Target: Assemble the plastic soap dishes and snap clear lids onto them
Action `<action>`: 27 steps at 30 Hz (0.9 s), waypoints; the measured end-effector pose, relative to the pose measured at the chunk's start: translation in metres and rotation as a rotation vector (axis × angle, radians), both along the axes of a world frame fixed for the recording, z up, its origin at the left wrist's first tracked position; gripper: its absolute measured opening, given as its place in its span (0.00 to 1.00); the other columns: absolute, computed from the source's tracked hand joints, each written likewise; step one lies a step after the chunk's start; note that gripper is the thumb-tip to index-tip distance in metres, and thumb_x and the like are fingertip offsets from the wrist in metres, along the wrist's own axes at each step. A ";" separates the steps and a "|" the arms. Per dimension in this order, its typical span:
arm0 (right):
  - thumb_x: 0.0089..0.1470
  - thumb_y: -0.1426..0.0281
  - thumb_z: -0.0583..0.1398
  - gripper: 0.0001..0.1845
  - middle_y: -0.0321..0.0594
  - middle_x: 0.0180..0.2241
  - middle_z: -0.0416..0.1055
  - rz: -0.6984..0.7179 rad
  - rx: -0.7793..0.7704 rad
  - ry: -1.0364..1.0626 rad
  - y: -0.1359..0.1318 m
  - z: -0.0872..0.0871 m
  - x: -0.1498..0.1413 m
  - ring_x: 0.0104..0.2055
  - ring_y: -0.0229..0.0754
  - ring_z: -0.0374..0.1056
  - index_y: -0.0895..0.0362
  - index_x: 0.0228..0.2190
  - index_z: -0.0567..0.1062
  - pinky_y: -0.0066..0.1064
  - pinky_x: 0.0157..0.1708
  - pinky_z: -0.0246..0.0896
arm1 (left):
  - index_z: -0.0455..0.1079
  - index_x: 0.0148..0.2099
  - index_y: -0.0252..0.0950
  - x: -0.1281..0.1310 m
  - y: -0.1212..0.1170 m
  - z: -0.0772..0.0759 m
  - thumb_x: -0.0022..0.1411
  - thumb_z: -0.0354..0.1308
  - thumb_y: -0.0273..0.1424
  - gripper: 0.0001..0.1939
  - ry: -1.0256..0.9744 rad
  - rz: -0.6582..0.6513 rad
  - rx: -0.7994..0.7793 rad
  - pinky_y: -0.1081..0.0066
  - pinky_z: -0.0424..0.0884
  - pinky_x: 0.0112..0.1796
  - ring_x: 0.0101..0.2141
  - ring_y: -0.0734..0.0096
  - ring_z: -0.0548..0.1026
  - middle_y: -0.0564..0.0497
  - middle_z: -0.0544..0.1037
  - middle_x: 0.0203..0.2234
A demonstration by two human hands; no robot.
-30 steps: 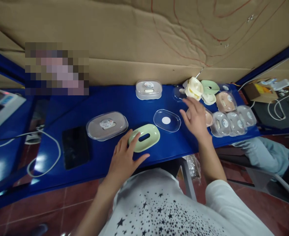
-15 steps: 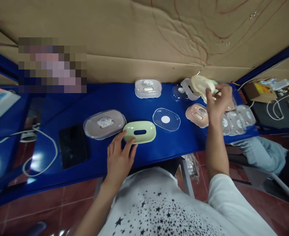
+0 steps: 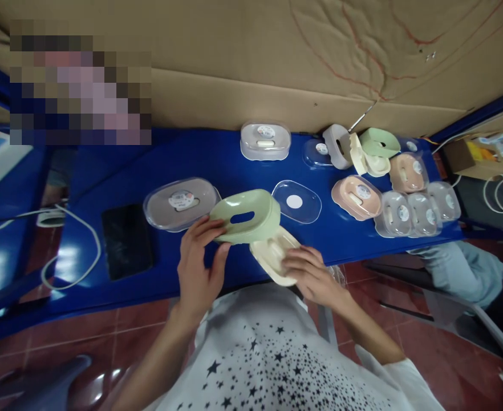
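My left hand grips the left end of a green oval plastic dish with a long slot in its floor. The dish is tilted, its right end raised. My right hand holds a cream oval plastic tray with a raised bar in its middle, by its right end. The tray's upper left end reaches under the green dish; whether they touch, I cannot tell. Just behind lies a clear oval lid with a white round label. A grey dish under a clear lid lies left of the green one.
Along the back stands another lidded grey box. Loose grey, cream and green parts are piled at the right, behind lidded pink and grey boxes. A black tablet-like slab and a white cable lie left.
My right hand has come from the pile at the right to the front middle, bringing the cream tray. My left hand has lifted and tilted the green dish.
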State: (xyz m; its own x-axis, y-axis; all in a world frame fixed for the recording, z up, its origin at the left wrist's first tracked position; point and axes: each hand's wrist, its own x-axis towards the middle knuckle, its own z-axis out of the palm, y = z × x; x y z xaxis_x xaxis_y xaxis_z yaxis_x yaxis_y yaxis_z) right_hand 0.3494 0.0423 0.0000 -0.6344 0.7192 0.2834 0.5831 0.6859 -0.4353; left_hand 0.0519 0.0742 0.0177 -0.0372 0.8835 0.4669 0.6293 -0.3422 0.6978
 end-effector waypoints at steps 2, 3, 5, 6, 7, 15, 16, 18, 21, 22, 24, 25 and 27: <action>0.70 0.66 0.60 0.18 0.33 0.61 0.79 0.019 -0.070 -0.067 0.014 0.000 -0.003 0.73 0.49 0.65 0.41 0.58 0.78 0.57 0.74 0.59 | 0.69 0.61 0.44 -0.001 0.000 -0.001 0.76 0.59 0.28 0.15 0.018 -0.062 -0.014 0.45 0.70 0.66 0.67 0.54 0.71 0.45 0.79 0.58; 0.70 0.62 0.63 0.18 0.35 0.63 0.77 0.029 -0.083 -0.088 0.021 0.002 -0.004 0.74 0.52 0.62 0.43 0.59 0.78 0.60 0.75 0.56 | 0.69 0.61 0.44 -0.002 0.000 -0.001 0.76 0.59 0.27 0.15 0.034 -0.097 -0.022 0.46 0.70 0.67 0.68 0.54 0.71 0.45 0.79 0.59; 0.68 0.57 0.65 0.18 0.37 0.63 0.76 0.054 -0.071 -0.088 0.033 0.003 -0.005 0.75 0.54 0.60 0.43 0.57 0.81 0.62 0.76 0.54 | 0.68 0.62 0.45 -0.004 -0.001 -0.003 0.76 0.59 0.27 0.17 0.067 -0.157 -0.031 0.46 0.70 0.67 0.69 0.54 0.69 0.45 0.77 0.59; 0.68 0.58 0.66 0.15 0.37 0.63 0.77 0.060 -0.055 -0.075 0.037 0.004 -0.005 0.75 0.54 0.61 0.43 0.54 0.82 0.62 0.75 0.55 | 0.68 0.62 0.45 -0.005 -0.002 -0.003 0.76 0.59 0.27 0.17 0.082 -0.183 -0.033 0.46 0.70 0.67 0.70 0.54 0.69 0.45 0.77 0.60; 0.68 0.61 0.65 0.13 0.36 0.62 0.77 0.058 -0.040 -0.062 0.039 0.004 -0.004 0.74 0.53 0.62 0.43 0.52 0.83 0.62 0.75 0.57 | 0.67 0.63 0.45 -0.006 -0.003 -0.004 0.76 0.59 0.27 0.17 0.096 -0.203 -0.037 0.46 0.70 0.67 0.70 0.53 0.68 0.45 0.76 0.60; 0.71 0.69 0.60 0.24 0.38 0.65 0.74 -0.254 -0.103 0.107 0.042 0.019 0.023 0.69 0.56 0.69 0.37 0.63 0.76 0.64 0.66 0.70 | 0.68 0.62 0.44 -0.001 0.000 -0.013 0.76 0.58 0.28 0.15 0.194 -0.267 -0.029 0.46 0.71 0.67 0.71 0.51 0.66 0.43 0.74 0.62; 0.71 0.68 0.60 0.27 0.39 0.66 0.73 -0.308 -0.118 0.118 0.041 0.022 0.024 0.69 0.57 0.69 0.36 0.67 0.71 0.63 0.66 0.71 | 0.68 0.62 0.44 0.000 0.001 -0.015 0.76 0.59 0.28 0.15 0.221 -0.269 -0.023 0.46 0.71 0.67 0.71 0.51 0.67 0.43 0.75 0.62; 0.71 0.63 0.61 0.34 0.40 0.72 0.65 -0.312 -0.131 0.093 0.041 0.025 0.021 0.72 0.58 0.65 0.35 0.73 0.61 0.64 0.68 0.68 | 0.70 0.61 0.44 0.002 0.001 -0.016 0.75 0.60 0.29 0.15 0.285 -0.261 -0.018 0.48 0.72 0.65 0.69 0.50 0.69 0.43 0.76 0.62; 0.68 0.58 0.65 0.41 0.41 0.77 0.54 -0.132 -0.095 -0.019 0.046 0.021 0.007 0.79 0.60 0.52 0.38 0.75 0.56 0.64 0.73 0.61 | 0.72 0.59 0.45 0.002 -0.003 -0.017 0.74 0.63 0.30 0.14 0.375 -0.236 -0.012 0.49 0.73 0.63 0.66 0.50 0.72 0.44 0.78 0.61; 0.68 0.58 0.65 0.40 0.41 0.77 0.54 -0.085 -0.074 -0.056 0.050 0.018 0.002 0.79 0.59 0.50 0.39 0.75 0.57 0.64 0.74 0.59 | 0.73 0.58 0.45 0.003 -0.005 -0.017 0.74 0.63 0.30 0.13 0.395 -0.230 -0.010 0.49 0.72 0.63 0.65 0.50 0.73 0.45 0.79 0.60; 0.70 0.60 0.64 0.37 0.40 0.77 0.55 -0.034 -0.050 -0.128 0.057 0.013 -0.006 0.79 0.58 0.51 0.40 0.74 0.61 0.64 0.76 0.54 | 0.74 0.57 0.45 0.003 -0.008 -0.018 0.73 0.64 0.31 0.12 0.433 -0.232 -0.008 0.48 0.70 0.64 0.65 0.50 0.74 0.45 0.80 0.60; 0.70 0.62 0.64 0.34 0.39 0.76 0.56 -0.020 -0.046 -0.156 0.061 0.012 -0.009 0.79 0.57 0.53 0.40 0.73 0.63 0.64 0.76 0.53 | 0.74 0.56 0.45 0.003 -0.009 -0.019 0.73 0.64 0.31 0.11 0.452 -0.236 -0.009 0.47 0.69 0.65 0.66 0.50 0.73 0.45 0.79 0.61; 0.71 0.64 0.63 0.31 0.38 0.76 0.56 -0.003 -0.050 -0.188 0.067 0.011 -0.012 0.77 0.56 0.55 0.40 0.71 0.65 0.64 0.76 0.52 | 0.74 0.56 0.43 0.002 -0.009 -0.020 0.74 0.64 0.32 0.11 0.485 -0.242 -0.003 0.45 0.66 0.67 0.68 0.49 0.71 0.43 0.77 0.65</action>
State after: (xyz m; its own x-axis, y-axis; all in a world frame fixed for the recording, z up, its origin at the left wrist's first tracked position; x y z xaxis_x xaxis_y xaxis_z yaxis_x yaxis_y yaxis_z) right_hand 0.3373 0.1097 0.0114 -0.6708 0.7313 0.1234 0.6594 0.6642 -0.3521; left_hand 0.0540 0.0655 -0.0025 0.3868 0.8414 0.3774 0.7830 -0.5159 0.3475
